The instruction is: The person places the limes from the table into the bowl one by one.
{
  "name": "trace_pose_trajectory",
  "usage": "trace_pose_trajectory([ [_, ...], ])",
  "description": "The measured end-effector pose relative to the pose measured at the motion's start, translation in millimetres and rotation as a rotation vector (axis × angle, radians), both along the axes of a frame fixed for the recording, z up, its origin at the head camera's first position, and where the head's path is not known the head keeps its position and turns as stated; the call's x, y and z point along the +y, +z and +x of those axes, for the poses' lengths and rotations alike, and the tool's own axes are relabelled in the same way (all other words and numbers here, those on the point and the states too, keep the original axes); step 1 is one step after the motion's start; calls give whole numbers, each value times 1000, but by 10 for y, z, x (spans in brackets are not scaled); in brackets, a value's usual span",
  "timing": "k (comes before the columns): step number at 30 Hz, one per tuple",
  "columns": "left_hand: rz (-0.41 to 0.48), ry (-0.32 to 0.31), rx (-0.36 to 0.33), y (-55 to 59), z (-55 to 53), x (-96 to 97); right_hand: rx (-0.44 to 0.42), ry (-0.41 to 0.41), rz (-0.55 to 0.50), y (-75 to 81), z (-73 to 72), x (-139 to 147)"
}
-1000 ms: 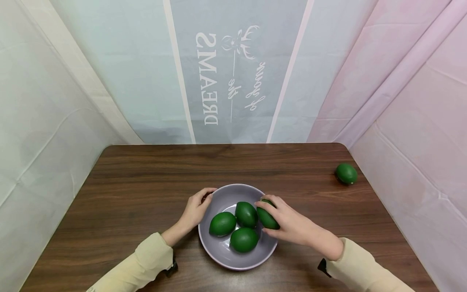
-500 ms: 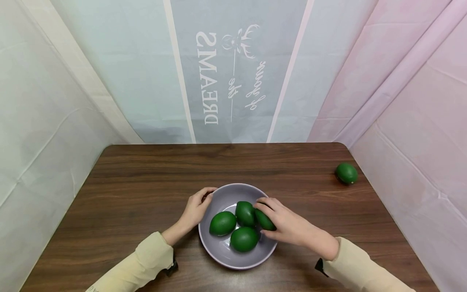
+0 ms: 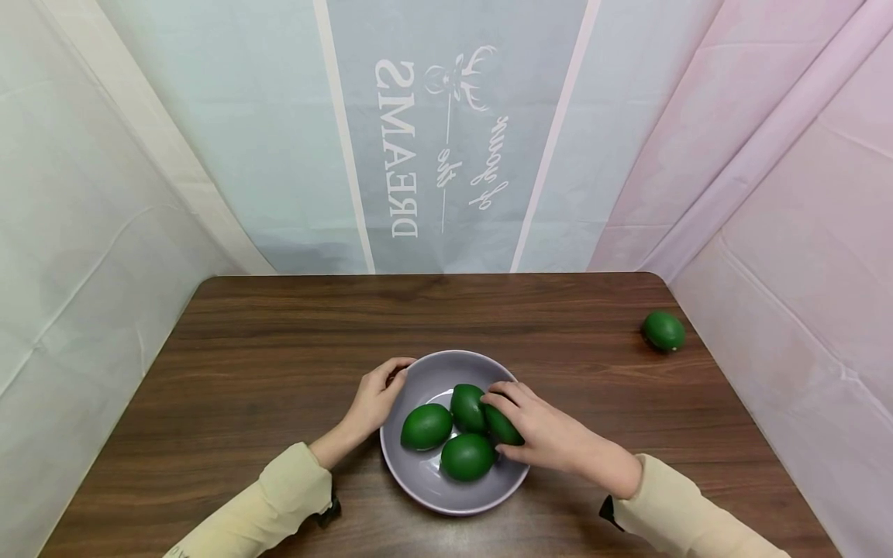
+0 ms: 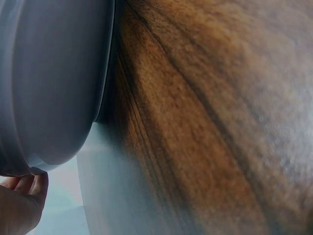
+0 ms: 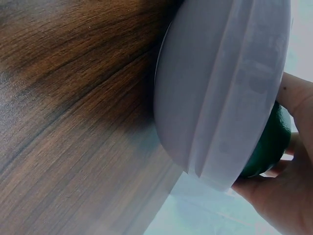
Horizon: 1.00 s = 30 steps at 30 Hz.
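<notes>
A grey-purple bowl (image 3: 418,488) stands on the table with several green limes in it: one on the left (image 3: 426,427), one at the back (image 3: 468,408) and one at the front (image 3: 467,457). My left hand (image 3: 373,395) holds the bowl's left rim, thumb over the edge; the left wrist view shows its fingertips (image 4: 36,183) at the rim. Inside the bowl's right side, my right hand (image 3: 547,430) grips a further lime (image 3: 502,425) from above, fingers and thumb around it. That lime (image 5: 269,144) shows past the rim in the right wrist view, partly hidden.
Another lime (image 3: 663,331) lies near the right edge of the brown wooden table (image 3: 314,318). A printed cloth (image 3: 446,155) hangs behind the table, with pale cloth walls (image 3: 809,325) on both sides.
My right hand has moved slightly left and lower into the bowl with its lime, which now sits against the back lime. My left hand and the bowl have stayed in place.
</notes>
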<state>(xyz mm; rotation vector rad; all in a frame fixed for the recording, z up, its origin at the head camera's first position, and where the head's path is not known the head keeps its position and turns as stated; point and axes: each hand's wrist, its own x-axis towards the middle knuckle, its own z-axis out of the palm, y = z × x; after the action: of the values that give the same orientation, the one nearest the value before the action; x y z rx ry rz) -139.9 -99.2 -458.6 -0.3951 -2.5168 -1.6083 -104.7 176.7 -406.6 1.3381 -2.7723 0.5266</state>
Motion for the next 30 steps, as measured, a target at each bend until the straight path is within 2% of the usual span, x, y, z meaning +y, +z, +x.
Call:
trace_pose_trajectory([
  [19, 10, -7, 1, 2, 4, -1, -20, 5, 14, -24, 0, -9],
  [30, 14, -5, -7, 0, 2, -2, 52, 28, -39, -1, -35, -10],
])
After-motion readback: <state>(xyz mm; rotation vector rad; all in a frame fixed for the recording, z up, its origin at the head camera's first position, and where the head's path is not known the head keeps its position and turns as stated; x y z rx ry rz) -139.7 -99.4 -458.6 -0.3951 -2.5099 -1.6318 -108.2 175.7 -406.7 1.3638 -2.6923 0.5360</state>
